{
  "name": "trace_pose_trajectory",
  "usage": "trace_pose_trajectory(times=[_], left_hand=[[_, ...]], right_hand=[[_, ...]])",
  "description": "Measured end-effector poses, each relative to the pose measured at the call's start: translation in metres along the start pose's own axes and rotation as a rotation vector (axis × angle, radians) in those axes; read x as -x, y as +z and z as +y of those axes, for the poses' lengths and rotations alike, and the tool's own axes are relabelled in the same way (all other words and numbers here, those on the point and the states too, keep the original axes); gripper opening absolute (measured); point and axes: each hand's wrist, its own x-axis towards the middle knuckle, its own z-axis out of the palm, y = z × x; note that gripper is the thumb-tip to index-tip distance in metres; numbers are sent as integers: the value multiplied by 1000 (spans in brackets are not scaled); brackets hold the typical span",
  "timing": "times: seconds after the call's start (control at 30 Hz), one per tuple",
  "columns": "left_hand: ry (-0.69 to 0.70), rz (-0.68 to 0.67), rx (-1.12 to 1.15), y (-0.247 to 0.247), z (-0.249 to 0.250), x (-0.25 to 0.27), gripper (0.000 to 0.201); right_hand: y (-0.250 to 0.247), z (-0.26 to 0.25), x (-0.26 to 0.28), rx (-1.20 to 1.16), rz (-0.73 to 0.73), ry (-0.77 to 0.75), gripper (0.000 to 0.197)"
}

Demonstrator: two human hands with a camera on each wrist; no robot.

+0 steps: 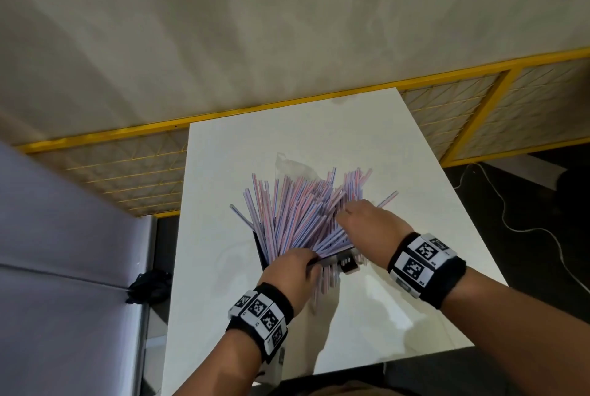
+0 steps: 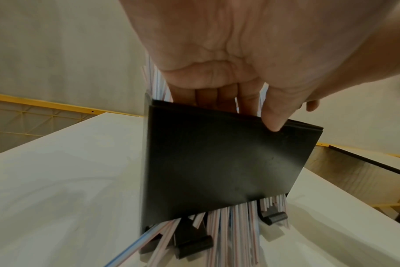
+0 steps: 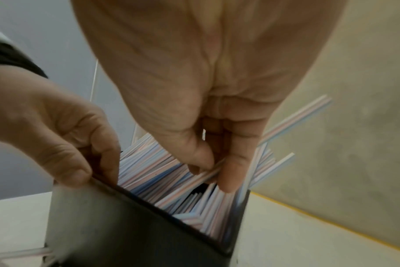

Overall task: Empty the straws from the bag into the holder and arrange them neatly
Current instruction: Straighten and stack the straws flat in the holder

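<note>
Pink, blue and white striped straws (image 1: 297,213) fan out untidily from a black box-shaped holder (image 1: 338,260) on the white table (image 1: 399,299). My left hand (image 1: 293,271) grips the holder's (image 2: 217,162) near wall, thumb outside and fingers inside. Straw ends (image 2: 237,225) stick out under that wall. My right hand (image 1: 360,220) reaches into the fan's right side. There its thumb and fingers (image 3: 217,171) pinch a few straws (image 3: 153,168) above the holder's (image 3: 126,225) rim. A clear plastic bag (image 1: 295,165) lies flat behind the straws.
A yellow-framed mesh fence (image 1: 111,168) runs along the table's far side. A grey padded seat (image 1: 64,252) stands to the left, with a dark bundle (image 1: 147,284) beside it. A white cable (image 1: 510,226) trails on the dark floor at the right.
</note>
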Motion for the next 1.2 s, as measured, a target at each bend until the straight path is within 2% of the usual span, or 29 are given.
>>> trace_pose_trajectory(times=[0.13,0.2,0.3,0.43,0.53,0.6,0.7,0.77,0.93,1.07,1.2], left_hand=[[-46,76,40,-2,-3,5,23],[-55,125,42,-6,-7,7,25],[-72,203,42,-13,-12,12,26],[-79,181,-35,-20,-18,19,17],[-33,138,-94,-20,-20,22,16],[7,114,-117,-17,-20,21,19],[39,45,-176,-13,-16,16,26],[34,-2,-186,-9,-14,13,29],[-2,-53,-247,0,-13,10,25],[-23,-67,-251,5,-15,8,27],[-52,-108,-230,9,-15,7,26]], right_hand=[[-12,8,-1,-66,-26,-9,39],[-12,1,-5,-160,-56,-25,41],[-6,-23,-14,-296,-74,-42,34],[8,-54,-25,-458,-92,-24,25],[12,-60,-25,-449,-3,-36,23],[15,-54,-23,-226,12,-59,44],[20,-40,-24,24,-119,-25,88],[27,-34,-28,107,-221,-46,96],[44,-32,-33,69,-251,-101,59],[48,-31,-36,-10,-273,-72,34],[46,-33,-37,-38,-340,-52,24]])
